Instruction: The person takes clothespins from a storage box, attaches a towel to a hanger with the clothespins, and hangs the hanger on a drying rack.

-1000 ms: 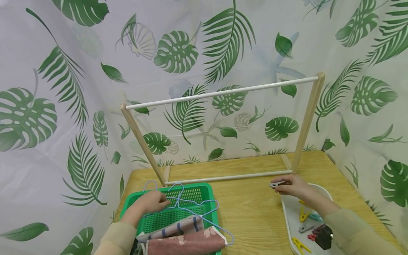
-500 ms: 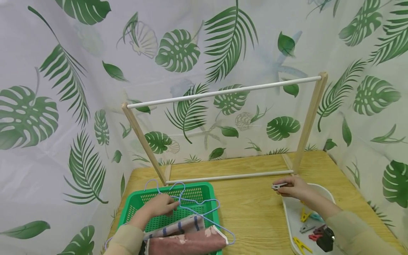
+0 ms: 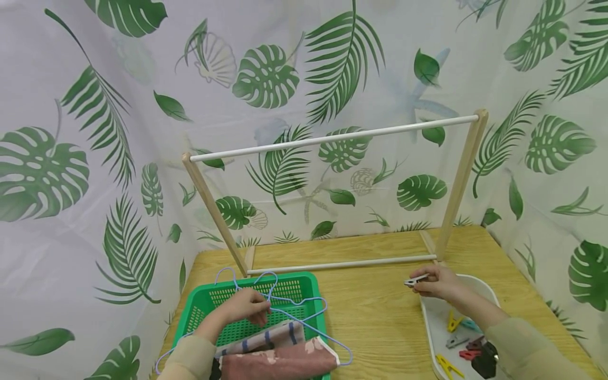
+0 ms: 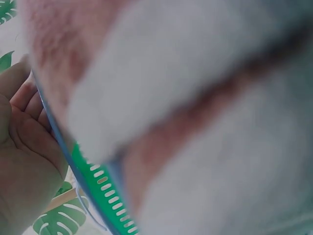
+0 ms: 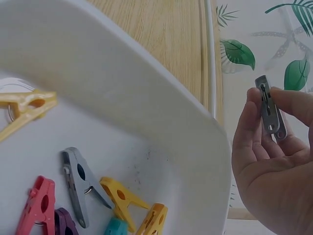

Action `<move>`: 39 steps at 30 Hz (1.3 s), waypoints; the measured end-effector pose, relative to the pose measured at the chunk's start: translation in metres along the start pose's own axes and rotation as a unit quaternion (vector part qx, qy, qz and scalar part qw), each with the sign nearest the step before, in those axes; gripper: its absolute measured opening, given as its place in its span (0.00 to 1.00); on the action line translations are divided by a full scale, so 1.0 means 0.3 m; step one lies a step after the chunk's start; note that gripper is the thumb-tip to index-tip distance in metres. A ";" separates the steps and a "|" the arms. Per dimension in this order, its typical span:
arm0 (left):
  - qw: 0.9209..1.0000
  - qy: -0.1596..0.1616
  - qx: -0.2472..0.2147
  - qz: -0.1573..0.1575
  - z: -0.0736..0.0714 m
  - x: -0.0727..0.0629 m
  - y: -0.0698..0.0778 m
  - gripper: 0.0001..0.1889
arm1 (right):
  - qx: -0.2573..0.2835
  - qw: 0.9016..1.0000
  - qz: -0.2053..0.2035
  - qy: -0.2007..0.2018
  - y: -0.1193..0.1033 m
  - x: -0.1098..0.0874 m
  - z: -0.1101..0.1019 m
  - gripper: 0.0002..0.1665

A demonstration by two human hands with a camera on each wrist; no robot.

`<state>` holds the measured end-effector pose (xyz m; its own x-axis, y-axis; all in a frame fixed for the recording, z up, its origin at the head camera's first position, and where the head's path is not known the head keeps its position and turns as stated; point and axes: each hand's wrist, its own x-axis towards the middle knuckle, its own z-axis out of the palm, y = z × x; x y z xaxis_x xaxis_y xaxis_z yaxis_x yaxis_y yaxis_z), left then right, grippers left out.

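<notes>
Grey clothespin [image 5: 268, 112] pinched in the right hand [image 3: 443, 282], thumb and fingers narrow on it; pin lies at 9 o'clock of that hand, about 4 o'clock in the head view, above the wood table [image 3: 375, 316]. White tray [image 5: 112, 73] at 5 o'clock from the right hand, forearm passing over it — inside are yellow pins [image 3: 448, 366], a teal pin [image 3: 470, 324], a second grey pin [image 3: 457, 340], red pin [image 3: 469, 354], and a purple pin [image 5: 63, 223] at 7 o'clock in the right wrist view. Left hand [image 3: 241, 307] over the green basket [image 3: 311, 285], 7 o'clock in the head view, fingers loosely curled; can't tell if fingertips touch the blue wire hangers [image 3: 325, 304] just beside them. Pink cloth [image 3: 280, 364] at 5 o'clock from the left hand, partly covering a striped cloth [image 3: 263, 338]; a hanger end sticks out at the pink cloth's 3 o'clock edge. Drying rack [image 3: 332, 138] stands upright at 12 o'clock of basket and tray, white rails between wooden posts — leaf-print curtain behind
</notes>
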<state>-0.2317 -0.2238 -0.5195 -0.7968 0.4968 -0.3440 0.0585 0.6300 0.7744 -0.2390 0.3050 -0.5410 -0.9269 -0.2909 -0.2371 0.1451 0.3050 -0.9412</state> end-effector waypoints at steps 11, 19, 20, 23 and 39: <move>0.996 0.009 -0.085 -0.001 -0.002 0.008 0.005 0.11 | -0.018 1.000 0.011 -0.002 -0.004 -0.007 -0.016 0.26; 0.995 0.019 -0.096 -0.009 -0.003 0.012 -0.012 0.10 | -0.014 1.000 0.017 0.004 -0.002 -0.015 -0.023 0.26; 0.995 0.019 -0.099 -0.009 -0.002 0.012 -0.013 0.11 | -0.014 1.000 0.016 0.003 -0.001 -0.016 -0.024 0.26; 0.995 0.019 -0.101 -0.007 0.000 0.012 -0.014 0.12 | -0.013 1.000 0.013 0.002 0.001 -0.020 -0.027 0.25; 0.986 0.016 -0.165 0.012 0.006 0.018 0.011 0.11 | -0.022 0.999 0.036 0.030 0.028 -0.028 -0.042 0.26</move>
<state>-0.2348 -0.2179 -0.5198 -0.8164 0.4870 -0.3104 -0.1171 0.3867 0.9147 -0.2343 0.3213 -0.5439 -0.9343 -0.2117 -0.2867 0.1972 0.3630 -0.9107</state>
